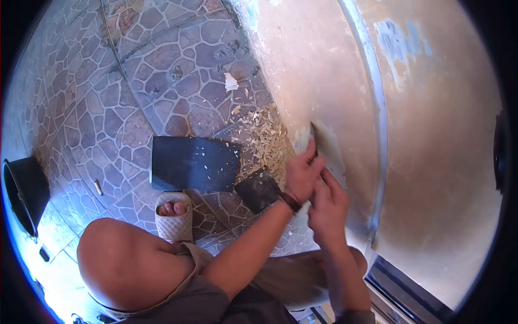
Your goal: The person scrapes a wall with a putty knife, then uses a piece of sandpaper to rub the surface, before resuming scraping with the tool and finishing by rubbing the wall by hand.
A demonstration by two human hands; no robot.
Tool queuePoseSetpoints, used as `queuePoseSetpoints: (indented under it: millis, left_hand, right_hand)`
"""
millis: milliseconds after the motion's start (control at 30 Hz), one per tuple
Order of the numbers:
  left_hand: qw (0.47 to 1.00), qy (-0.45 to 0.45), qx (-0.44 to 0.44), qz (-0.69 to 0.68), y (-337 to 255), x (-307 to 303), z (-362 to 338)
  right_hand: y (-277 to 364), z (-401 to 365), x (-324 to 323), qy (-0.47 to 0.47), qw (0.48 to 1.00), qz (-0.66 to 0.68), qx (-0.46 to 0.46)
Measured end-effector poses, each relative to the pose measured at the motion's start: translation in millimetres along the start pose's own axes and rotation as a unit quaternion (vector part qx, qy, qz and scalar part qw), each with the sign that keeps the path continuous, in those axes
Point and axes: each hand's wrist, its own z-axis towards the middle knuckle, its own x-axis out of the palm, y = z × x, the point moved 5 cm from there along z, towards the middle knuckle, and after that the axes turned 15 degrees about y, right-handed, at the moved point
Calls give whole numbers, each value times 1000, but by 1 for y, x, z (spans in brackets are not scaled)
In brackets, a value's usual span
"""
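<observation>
Both my hands are on a scraper (314, 135) whose dark, thin blade points up against the wall. My left hand (305, 174), with a brown band at the wrist, is closed around the tool near its blade. Just below it, my right hand (328, 209) is wrapped around the lower part, and the handle is hidden by the fingers. The blade touches or nearly touches a pale, scraped patch (330, 146) on the beige wall (334, 70). Flaked paint chips (267, 143) lie heaped on the floor at the wall's foot, left of my hands.
A dark flat sheet (189, 164) with scattered chips lies on the stone-patterned floor (124, 102), beside a smaller dark piece (259, 191). My slippered foot (174, 218) is near it. A black bucket (32, 186) stands far left. A pale strip (377, 108) runs along the wall.
</observation>
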Motion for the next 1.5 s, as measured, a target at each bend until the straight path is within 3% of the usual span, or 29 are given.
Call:
queuePoseSetpoints:
  millis: [100,267,367,467,567,667,700,800,933,1000,1033,1100,1200,1300,1367,1433,1500]
  left_hand:
    - [989,78,-67,-108,4,-38,18]
    - [1000,9,-30,0,3,-26,3]
    - [996,31,-55,-68,10,-36,17]
    - [996,40,-82,22,22,-57,31]
    - [996,1,-14,83,16,-28,2]
    - [999,-14,-27,28,23,-27,4]
    - [996,12,-72,-56,39,-37,11]
    - [996,16,-82,4,31,-56,21]
    - [999,-32,-17,5,27,-27,1]
    - [997,-3,-71,-20,54,-43,11]
    - [995,25,-89,-43,64,-58,20]
    - [991,39,-105,-77,78,-68,29]
    - [998,-26,-48,17,56,-39,5]
    - [997,-5,-41,65,57,-38,5]
    - [997,22,-78,20,69,-52,13]
    - [994,26,-47,92,71,-52,13]
    - [995,-6,-42,85,60,-40,8]
  right_hand:
    - [-5,26,35,-31,988,-152,-12]
    - [-9,10,22,-20,998,-61,2]
    - [-9,33,24,-4,996,-88,22]
    - [-16,53,37,-19,991,-130,-8]
    - [-28,19,16,-34,995,-78,-42]
    - [-28,22,18,-52,990,-120,-51]
    - [-20,30,28,-45,989,-139,-32]
    - [-24,47,41,-47,974,-215,-45]
    - [-38,27,21,-46,991,-124,-25]
    - [-34,39,30,-54,985,-155,-51]
    - [-26,49,39,-38,980,-195,2]
    - [-21,50,44,-52,972,-231,10]
    - [-39,33,25,-70,980,-185,-16]
    - [-39,42,27,-57,981,-186,-7]
    - [-38,47,32,-56,975,-213,15]
    - [-33,53,37,-58,969,-239,24]
    - [-34,37,27,-69,982,-177,22]
